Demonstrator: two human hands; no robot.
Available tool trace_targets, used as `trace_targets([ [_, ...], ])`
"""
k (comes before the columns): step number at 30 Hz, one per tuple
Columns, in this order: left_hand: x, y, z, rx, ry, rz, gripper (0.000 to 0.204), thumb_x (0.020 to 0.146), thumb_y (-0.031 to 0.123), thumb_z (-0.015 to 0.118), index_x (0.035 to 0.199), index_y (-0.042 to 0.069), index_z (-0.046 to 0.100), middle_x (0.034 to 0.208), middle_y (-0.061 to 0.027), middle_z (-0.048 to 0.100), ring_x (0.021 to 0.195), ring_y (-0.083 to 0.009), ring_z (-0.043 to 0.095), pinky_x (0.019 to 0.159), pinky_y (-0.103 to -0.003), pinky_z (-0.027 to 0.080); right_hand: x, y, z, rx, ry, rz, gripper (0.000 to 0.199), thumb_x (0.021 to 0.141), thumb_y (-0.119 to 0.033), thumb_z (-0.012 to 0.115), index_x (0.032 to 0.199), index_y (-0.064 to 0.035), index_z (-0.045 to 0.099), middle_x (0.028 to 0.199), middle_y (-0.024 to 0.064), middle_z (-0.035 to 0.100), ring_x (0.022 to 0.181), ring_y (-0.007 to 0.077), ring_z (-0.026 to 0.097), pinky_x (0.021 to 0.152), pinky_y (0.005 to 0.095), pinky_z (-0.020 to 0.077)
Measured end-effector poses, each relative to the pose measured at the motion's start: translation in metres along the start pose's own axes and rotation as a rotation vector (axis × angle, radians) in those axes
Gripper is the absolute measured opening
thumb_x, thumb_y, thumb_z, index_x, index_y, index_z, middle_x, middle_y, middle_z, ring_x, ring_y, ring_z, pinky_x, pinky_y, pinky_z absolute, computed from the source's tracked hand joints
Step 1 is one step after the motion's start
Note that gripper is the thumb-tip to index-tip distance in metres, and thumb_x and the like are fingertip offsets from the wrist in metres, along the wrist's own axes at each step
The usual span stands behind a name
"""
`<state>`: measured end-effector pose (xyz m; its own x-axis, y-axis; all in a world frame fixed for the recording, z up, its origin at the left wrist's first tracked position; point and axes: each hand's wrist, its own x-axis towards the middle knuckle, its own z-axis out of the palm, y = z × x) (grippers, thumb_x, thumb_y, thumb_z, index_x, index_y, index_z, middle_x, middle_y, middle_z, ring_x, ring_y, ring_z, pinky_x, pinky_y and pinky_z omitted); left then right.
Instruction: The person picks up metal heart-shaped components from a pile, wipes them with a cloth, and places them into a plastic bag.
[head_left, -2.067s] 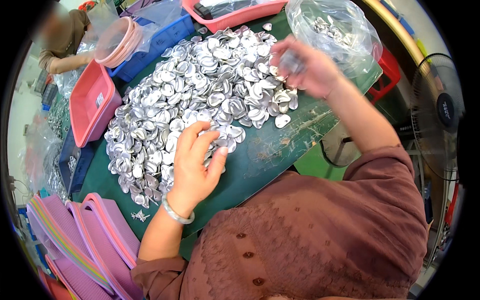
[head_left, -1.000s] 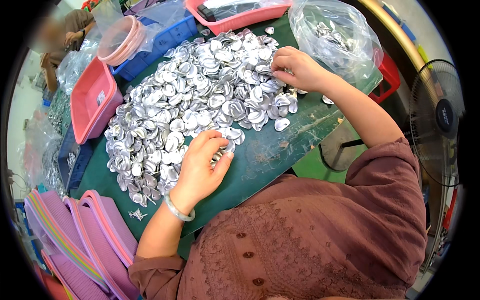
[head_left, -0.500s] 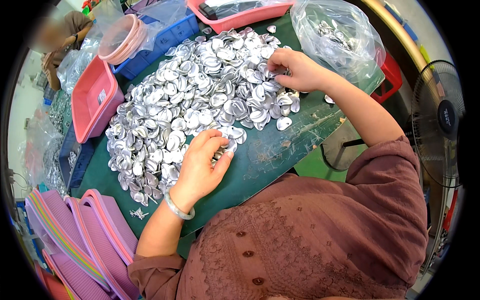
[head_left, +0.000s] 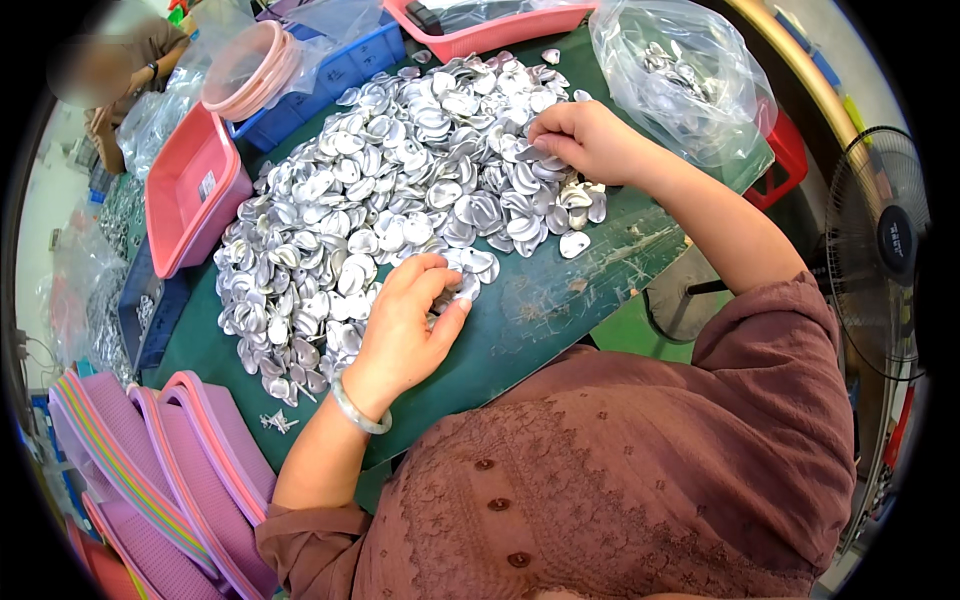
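Observation:
A broad heap of silver, petal-shaped metal pieces (head_left: 400, 180) covers much of the green table (head_left: 540, 310). At the heap's right side, my right hand (head_left: 595, 145) is closed in a pinch, thumb and index finger on one silver petal-shaped piece (head_left: 530, 153). My left hand (head_left: 405, 325), wearing a pale bangle (head_left: 355, 408) at the wrist, lies at the heap's near edge. Its fingers curl, and silver petal-shaped pieces (head_left: 467, 287) show between thumb and index finger; the rest of that grip is hidden under the hand.
Pink basket (head_left: 175, 215), blue crate (head_left: 345, 85) and another pink basket (head_left: 470, 42) border the heap. At right are a clear bag (head_left: 690, 110) of pieces and a black fan (head_left: 885, 240). Purple baskets (head_left: 190, 470) stand lower left. Another person (head_left: 150, 50) sits far left.
My right hand has come slightly left, its thumb and index finger closing on a piece. My left hand keeps nearly the same place. The whole view has shifted a little.

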<state>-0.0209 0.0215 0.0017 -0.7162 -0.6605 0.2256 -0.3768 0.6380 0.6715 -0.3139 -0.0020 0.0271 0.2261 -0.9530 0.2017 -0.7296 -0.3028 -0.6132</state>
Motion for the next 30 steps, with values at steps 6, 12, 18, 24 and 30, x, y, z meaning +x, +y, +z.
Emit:
trace_targets([
  [6, 0.004, -0.001, 0.000, -0.228, 0.072, -0.111, 0.036, 0.078, 0.008, 0.058, 0.111, -0.001, 0.050, 0.097, -0.0150, 0.058, 0.087, -0.0244, 0.057, 0.077, -0.031, 0.045, 0.007, -0.034, 0.002, 0.672, -0.149, 0.339, 0.015, 0.083, -0.015, 0.058, 0.085, -0.0007, 0.060, 0.069, -0.0012, 0.056, 0.055, 0.0047, 0.049, 0.050, 0.0190, 0.0389],
  [12, 0.012, 0.004, -0.002, -0.937, -0.017, -0.448, 0.028, 0.088, 0.012, 0.049, 0.111, -0.003, 0.050, 0.094, -0.0094, 0.060, 0.084, -0.0155, 0.058, 0.076, -0.026, 0.046, 0.009, -0.058, 0.023, 0.998, -0.299, 0.422, 0.015, 0.083, -0.014, 0.059, 0.086, 0.0002, 0.059, 0.068, 0.0008, 0.057, 0.051, 0.0052, 0.049, 0.046, 0.0183, 0.0387],
  [18, 0.009, 0.005, -0.009, -1.395, -0.063, -0.582, 0.036, 0.093, 0.023, 0.035, 0.111, -0.005, 0.050, 0.098, -0.0180, 0.060, 0.089, -0.0256, 0.060, 0.078, -0.033, 0.050, 0.007, -0.071, 0.045, 0.870, -0.282, 0.317, 0.010, 0.082, -0.012, 0.058, 0.083, -0.0018, 0.059, 0.066, 0.0017, 0.057, 0.054, 0.0074, 0.051, 0.049, 0.0211, 0.0409],
  [24, 0.001, 0.003, -0.005, -1.578, 0.068, -0.528, 0.037, 0.094, 0.020, 0.033, 0.114, -0.007, 0.046, 0.111, -0.0204, 0.054, 0.103, -0.0269, 0.054, 0.089, -0.038, 0.046, -0.003, -0.077, 0.055, 0.303, -0.123, -0.492, 0.013, 0.076, -0.005, 0.058, 0.088, -0.0023, 0.059, 0.085, 0.0080, 0.058, 0.078, 0.0217, 0.057, 0.067, 0.0294, 0.0458],
  [30, -0.003, -0.003, -0.007, -1.615, 0.071, -0.489, 0.039, 0.092, 0.020, 0.035, 0.116, -0.010, 0.044, 0.115, -0.0210, 0.051, 0.105, -0.0263, 0.052, 0.091, -0.039, 0.044, -0.003, -0.055, 0.041, 0.195, -0.069, -0.283, 0.011, 0.077, 0.000, 0.055, 0.088, -0.0004, 0.057, 0.090, 0.0096, 0.056, 0.086, 0.0242, 0.054, 0.074, 0.0323, 0.0439],
])
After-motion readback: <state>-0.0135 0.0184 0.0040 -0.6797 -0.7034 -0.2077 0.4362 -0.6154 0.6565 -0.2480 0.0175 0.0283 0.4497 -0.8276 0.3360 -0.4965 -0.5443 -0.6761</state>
